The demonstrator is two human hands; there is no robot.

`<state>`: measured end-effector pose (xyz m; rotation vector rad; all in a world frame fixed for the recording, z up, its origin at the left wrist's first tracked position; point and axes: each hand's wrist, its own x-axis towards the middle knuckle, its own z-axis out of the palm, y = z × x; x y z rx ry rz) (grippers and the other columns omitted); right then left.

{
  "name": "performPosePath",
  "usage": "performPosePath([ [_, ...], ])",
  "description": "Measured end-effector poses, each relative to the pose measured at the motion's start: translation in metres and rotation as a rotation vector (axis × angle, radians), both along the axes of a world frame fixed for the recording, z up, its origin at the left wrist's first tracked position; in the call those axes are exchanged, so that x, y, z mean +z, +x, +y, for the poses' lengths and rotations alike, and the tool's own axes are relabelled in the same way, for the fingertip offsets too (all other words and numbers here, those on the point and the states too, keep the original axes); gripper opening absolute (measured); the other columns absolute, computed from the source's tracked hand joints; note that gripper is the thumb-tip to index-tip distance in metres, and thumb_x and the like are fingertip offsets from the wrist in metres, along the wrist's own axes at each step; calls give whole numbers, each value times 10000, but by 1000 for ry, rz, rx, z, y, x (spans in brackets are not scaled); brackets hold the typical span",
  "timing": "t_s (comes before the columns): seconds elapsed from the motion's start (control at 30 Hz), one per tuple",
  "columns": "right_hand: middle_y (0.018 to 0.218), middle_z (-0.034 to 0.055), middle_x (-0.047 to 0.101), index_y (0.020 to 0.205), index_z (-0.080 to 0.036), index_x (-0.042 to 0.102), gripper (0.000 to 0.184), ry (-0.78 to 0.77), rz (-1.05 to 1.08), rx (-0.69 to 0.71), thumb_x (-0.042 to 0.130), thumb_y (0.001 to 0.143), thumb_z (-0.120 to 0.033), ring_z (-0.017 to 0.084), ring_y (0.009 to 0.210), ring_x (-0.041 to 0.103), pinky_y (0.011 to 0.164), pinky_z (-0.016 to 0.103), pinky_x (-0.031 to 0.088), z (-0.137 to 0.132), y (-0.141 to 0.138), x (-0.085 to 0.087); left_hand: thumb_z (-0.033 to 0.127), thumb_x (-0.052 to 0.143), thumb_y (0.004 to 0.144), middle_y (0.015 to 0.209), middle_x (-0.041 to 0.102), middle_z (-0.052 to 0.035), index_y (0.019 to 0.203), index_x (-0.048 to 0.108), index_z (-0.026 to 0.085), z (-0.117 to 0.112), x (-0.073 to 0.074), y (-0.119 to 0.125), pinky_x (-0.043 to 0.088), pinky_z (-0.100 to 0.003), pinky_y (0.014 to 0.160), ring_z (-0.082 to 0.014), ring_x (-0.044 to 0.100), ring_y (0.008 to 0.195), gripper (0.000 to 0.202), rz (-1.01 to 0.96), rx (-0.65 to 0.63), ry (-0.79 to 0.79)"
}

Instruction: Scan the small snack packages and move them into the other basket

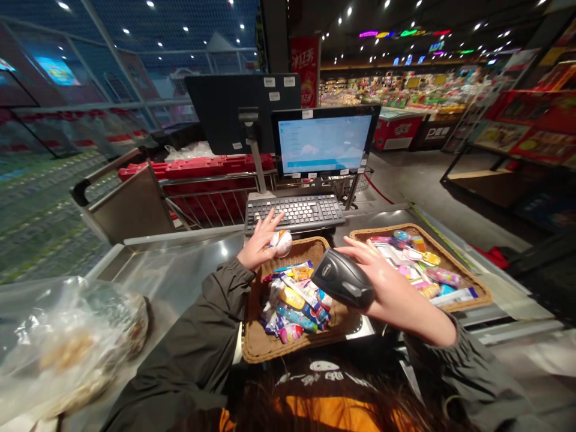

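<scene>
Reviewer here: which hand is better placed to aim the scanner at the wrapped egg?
Right, probably: the right hand is on the black handheld barcode scanner, above the baskets, while the left hand is occupied holding the wrapped egg.

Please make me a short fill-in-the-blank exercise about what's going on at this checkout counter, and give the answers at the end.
The right hand holds a ____ barcode scanner.
The egg-shaped item is held in the ____ hand.
Snack packets fill ____ woven baskets.

Missing words: black, left, two.
</scene>
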<state>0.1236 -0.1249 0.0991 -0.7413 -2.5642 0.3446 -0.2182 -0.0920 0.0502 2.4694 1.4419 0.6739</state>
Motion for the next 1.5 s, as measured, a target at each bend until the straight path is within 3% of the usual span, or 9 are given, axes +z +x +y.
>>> performPosePath([
  [0.23,1329,142,603,1188,-203,645,463,-34,2,-39,702,730,-225,399,1376,438,1116,623,381,4,14,-21,415,522,825,1562,402,-121,910,746,177,-9,-62,23,46,-687,1160,-360,168,1515,338,378,2,-197],
  [0.4,1298,132,626,1188,-207,645,453,-45,17,-75,680,736,-200,384,1332,491,1119,610,389,5,23,-28,475,630,728,1445,532,-200,853,776,147,-9,-86,14,27,-689,1157,-382,265,1478,381,613,71,-239],
  [0.57,1298,142,632,1214,-203,624,486,-26,26,-131,682,732,-214,380,1318,510,1093,604,426,10,39,-35,278,588,796,1383,597,-176,872,793,174,-4,-83,9,52,-685,1170,-374,312,1462,242,675,194,-183],
  [0.73,1333,158,617,1332,-182,551,593,12,77,-250,671,758,-270,389,1337,498,1093,605,430,17,72,-35,111,521,819,1426,561,-165,787,765,184,3,-54,33,123,-738,1140,-369,314,1466,257,668,159,-50],
  [0.93,1369,172,603,1349,-167,550,605,87,180,-553,677,787,-352,383,1307,536,1094,583,437,29,134,-34,248,571,852,1493,498,-129,1039,722,214,19,-11,95,165,-734,1138,-361,316,1465,243,484,-59,169],
  [1.07,1379,188,597,1323,-152,580,594,111,193,-686,688,794,-401,391,1321,523,1106,586,419,31,165,-38,345,602,872,1499,488,-141,1103,704,199,38,-2,157,171,-721,1145,-366,316,1462,292,387,-228,160],
  [1.27,1381,154,606,1358,-176,543,638,64,238,-676,705,766,-350,360,1302,551,1095,547,447,30,179,-40,506,654,849,1459,531,-139,943,752,182,64,-27,261,141,-707,1162,-367,318,1453,351,485,-431,-18],
  [1.4,1379,171,603,1336,-166,552,639,32,252,-688,723,754,-368,369,1311,542,1100,571,433,34,187,-42,647,696,745,1331,625,-164,919,763,177,74,-56,317,102,-662,1189,-378,319,1440,506,615,-436,-131],
  [1.5,1346,175,624,1316,-163,566,629,6,264,-687,731,746,-373,380,1310,541,1114,599,406,38,192,-44,610,791,626,1217,682,-171,941,757,183,78,-81,345,60,-682,1177,-396,351,1409,532,698,-434,-188],
])
